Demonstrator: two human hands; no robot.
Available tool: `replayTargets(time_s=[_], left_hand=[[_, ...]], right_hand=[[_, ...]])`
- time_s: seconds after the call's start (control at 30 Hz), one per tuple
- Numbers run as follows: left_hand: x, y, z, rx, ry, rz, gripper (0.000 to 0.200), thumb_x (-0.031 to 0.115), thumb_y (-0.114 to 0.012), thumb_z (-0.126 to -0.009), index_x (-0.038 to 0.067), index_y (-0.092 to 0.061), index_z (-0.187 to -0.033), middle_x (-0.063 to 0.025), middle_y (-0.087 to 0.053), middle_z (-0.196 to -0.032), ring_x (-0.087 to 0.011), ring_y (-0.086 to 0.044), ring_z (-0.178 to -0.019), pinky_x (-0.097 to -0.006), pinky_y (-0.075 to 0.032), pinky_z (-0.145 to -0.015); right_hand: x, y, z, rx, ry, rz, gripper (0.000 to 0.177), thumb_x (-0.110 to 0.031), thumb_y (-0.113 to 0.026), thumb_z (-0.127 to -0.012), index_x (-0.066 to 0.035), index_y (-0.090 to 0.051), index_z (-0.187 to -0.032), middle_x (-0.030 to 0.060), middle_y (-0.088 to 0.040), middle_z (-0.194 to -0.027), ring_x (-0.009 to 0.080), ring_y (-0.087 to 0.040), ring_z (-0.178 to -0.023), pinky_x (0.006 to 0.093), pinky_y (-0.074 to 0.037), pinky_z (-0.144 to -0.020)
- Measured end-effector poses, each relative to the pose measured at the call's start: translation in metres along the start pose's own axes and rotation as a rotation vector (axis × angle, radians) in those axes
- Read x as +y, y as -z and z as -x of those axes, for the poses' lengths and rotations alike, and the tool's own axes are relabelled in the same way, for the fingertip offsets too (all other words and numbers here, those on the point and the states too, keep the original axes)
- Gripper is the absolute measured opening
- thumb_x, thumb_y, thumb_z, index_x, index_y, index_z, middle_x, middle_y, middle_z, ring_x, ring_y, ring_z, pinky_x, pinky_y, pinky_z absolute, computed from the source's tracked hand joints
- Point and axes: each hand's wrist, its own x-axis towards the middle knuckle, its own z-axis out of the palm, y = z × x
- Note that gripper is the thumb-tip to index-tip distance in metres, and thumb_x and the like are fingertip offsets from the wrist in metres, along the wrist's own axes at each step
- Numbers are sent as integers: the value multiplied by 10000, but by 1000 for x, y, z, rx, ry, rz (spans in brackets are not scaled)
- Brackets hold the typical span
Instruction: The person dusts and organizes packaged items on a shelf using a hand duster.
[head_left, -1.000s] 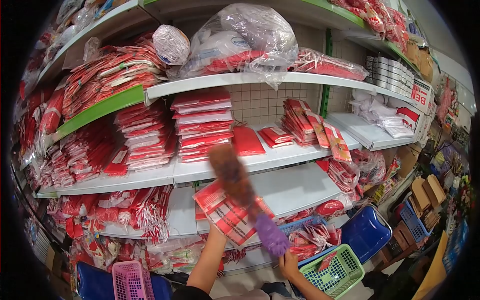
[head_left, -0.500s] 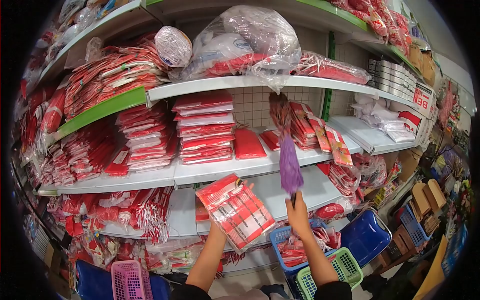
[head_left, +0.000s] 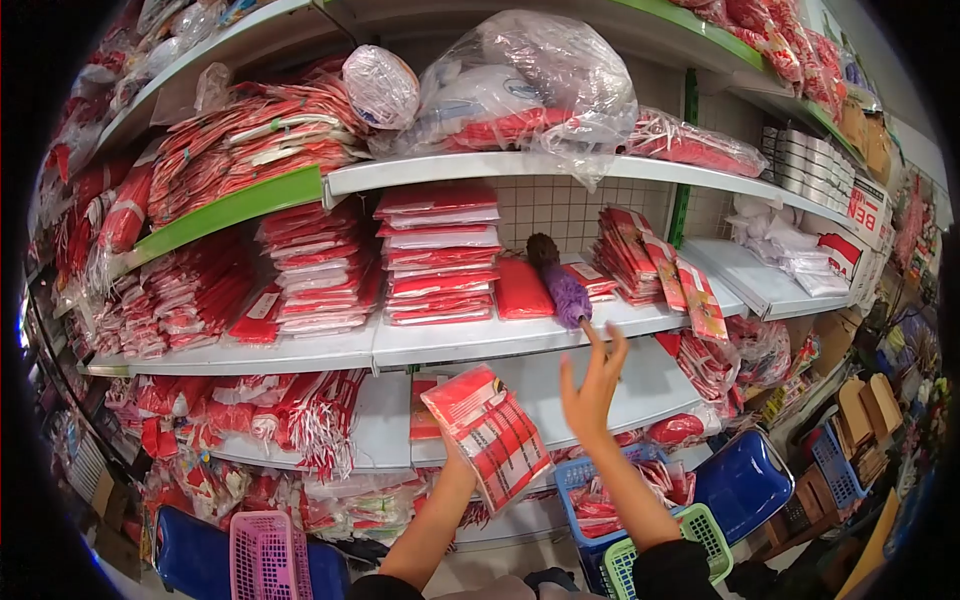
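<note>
My left hand [head_left: 458, 464] is closed on a flat plastic-wrapped packet [head_left: 490, 440], red and white with dark print; the packet hides most of the fingers. In front of the middle shelf [head_left: 430, 342], my right hand [head_left: 592, 392] is open, its fingers spread and pointing up. Just beyond its fingertips, a feather duster [head_left: 569, 298] with purple and brown feathers rests on that shelf, its handle toward me. Beside the duster lies a single red packet [head_left: 523, 290], with a tall stack of red and white packets [head_left: 440, 256] to its left.
More packets [head_left: 628, 258] lean right of the duster. A large clear plastic bag [head_left: 520, 85] overhangs the upper shelf edge. Below my right arm stand a blue basket [head_left: 570, 475] with red packets and a green basket [head_left: 708, 530]. A pink basket [head_left: 265, 560] is at lower left.
The feather duster was upright in my right hand; now it lies on the middle shelf and that hand has let go. My left hand still holds the packet, now turned slightly.
</note>
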Motion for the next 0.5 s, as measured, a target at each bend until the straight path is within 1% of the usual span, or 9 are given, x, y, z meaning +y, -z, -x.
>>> replayTargets(time_s=[0.03, 0.07, 0.13, 0.17, 0.27, 0.3, 0.4, 0.43, 0.5], left_hand=[[-2, -3, 2, 101, -38, -45, 650, 610, -317, -860, 82, -460, -1212, -111, -556, -1119, -269, -547, -1036, -422, -484, -838], [-5, 1, 2, 99, -30, -107, 627, 608, -324, -862, 94, -476, -1185, -93, -562, -1073, -240, -558, -980, -393, -490, -809], [-11, 10, 5, 96, -10, -234, 583, 606, -338, -866, 117, -509, -1133, -56, -575, -980, -183, -581, -868, -336, -501, -750], [-18, 2, 5, 385, -33, -354, 502, 555, -359, -894, 136, -507, -1128, -28, -553, -915, -146, -561, -799, -298, -490, -685], [-17, 4, 20, 461, 155, -601, 435, 473, -371, -927, 156, -458, -1211, -24, -534, -951, -136, -539, -832, -288, -472, -710], [-16, 11, 22, 415, 52, -517, 418, 379, -414, -938, 139, -402, -1279, -42, -515, -1045, -142, -528, -932, -287, -456, -758], [-5, 14, 38, 478, -143, -824, 450, 317, -470, -922, 99, -369, -1304, -72, -492, -1142, -164, -509, -1027, -295, -437, -811], [0, 19, 42, 539, -146, -839, 494, 236, -536, -892, 66, -347, -1315, -105, -439, -1244, -188, -518, -1047, -306, -464, -781], [2, 75, 45, 628, -145, -900, 531, 226, -573, -871, 56, -339, -1317, -104, -476, -1208, -182, -551, -984, -294, -483, -731]], right_hand=[[-11, -2, 23, -124, 23, -101, 564, -204, -621, -789, -1, -399, -1267, 261, -314, -1262, 416, -328, -1166, 458, -288, -976], [-21, -5, 48, -248, 47, -202, 571, -209, -627, -793, -4, -393, -1271, 250, -308, -1279, 402, -324, -1182, 442, -281, -990], [-44, -9, 84, -552, -115, -621, 562, -225, -623, -808, -37, -390, -1283, 229, -294, -1304, 349, -326, -1202, 409, -290, -994], [-50, -14, 97, -531, -170, -674, 545, -231, -608, -823, -39, -389, -1284, 215, -321, -1292, 328, -346, -1191, 395, -299, -990], [-49, -28, 123, -521, -421, -827, 491, -230, -556, -868, -35, -384, -1285, 169, -412, -1238, 271, -414, -1148, 353, -332, -968], [-34, -36, 127, -556, -562, -873, 470, -217, -536, -882, -29, -382, -1284, 152, -449, -1208, 255, -441, -1128, 339, -348, -956], [-21, -44, 133, -542, -1022, -1170, 362, -200, -477, -920, -29, -426, -1235, 97, -560, -1100, 195, -551, -1018, 323, -440, -883], [-5, -52, 137, -554, -1157, -1273, 350, -207, -487, -916, -33, -445, -1217, 101, -561, -1110, 193, -556, -1013, 336, -451, -878], [22, -67, 144, -598, -1320, -1409, 341, -255, -515, -902, -42, -482, -1167, 115, -581, -1094, 220, -591, -971, 375, -492, -847]])
